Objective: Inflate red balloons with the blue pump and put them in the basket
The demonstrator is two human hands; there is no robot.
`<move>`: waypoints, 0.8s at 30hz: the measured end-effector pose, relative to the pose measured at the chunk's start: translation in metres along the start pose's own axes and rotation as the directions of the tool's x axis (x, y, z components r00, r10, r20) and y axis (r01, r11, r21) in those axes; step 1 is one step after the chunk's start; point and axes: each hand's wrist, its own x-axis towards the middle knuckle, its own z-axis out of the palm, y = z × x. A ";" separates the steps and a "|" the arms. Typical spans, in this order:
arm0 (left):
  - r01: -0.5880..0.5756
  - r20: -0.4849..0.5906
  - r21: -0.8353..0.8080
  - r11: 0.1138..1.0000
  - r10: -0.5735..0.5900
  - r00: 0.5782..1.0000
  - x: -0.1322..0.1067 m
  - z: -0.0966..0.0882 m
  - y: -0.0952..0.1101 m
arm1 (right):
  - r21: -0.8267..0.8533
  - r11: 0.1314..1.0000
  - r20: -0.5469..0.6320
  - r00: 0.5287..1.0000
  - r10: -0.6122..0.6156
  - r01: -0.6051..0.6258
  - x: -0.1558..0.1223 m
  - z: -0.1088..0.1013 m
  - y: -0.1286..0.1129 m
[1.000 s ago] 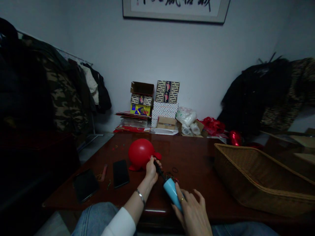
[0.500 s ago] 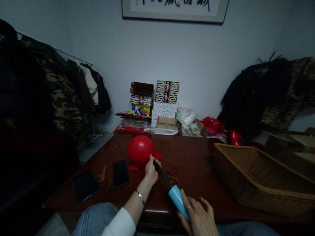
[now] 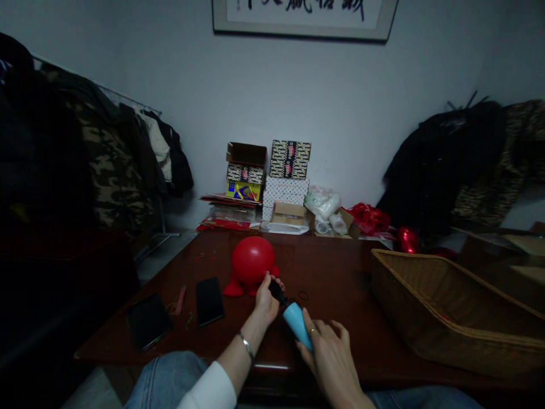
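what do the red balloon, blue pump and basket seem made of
Red balloon: probably rubber, smooth, with a soft highlight on its rounded skin. Blue pump: likely hard plastic, evenly coloured and smooth. Basket: woven, wicker-like texture; natural or synthetic, I can't tell.

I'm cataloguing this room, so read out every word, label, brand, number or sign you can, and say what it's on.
"POMELO", seemingly, slightly blurred: tall patterned box.
Framed calligraphy: Chinese characters, cut off at the top, not reliably readable.
Yellow box, plastic bag: printing too small or blurred.
Blue pump: none visible.
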 end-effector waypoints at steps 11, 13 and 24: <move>-0.001 -0.015 0.032 0.999 0.001 1.000 0.004 -0.004 -0.001 | -0.044 0.999 -0.004 1.000 -0.002 0.002 0.003 -0.002 -0.009; -0.003 -0.023 0.047 0.999 0.004 1.000 0.003 -0.003 -0.002 | -0.044 0.999 -0.027 1.000 -0.011 0.010 -0.001 -0.003 -0.008; -0.067 -0.048 0.085 0.994 0.071 0.996 0.010 -0.007 0.006 | -0.054 0.983 -0.122 0.976 -0.183 0.178 -0.041 0.006 0.028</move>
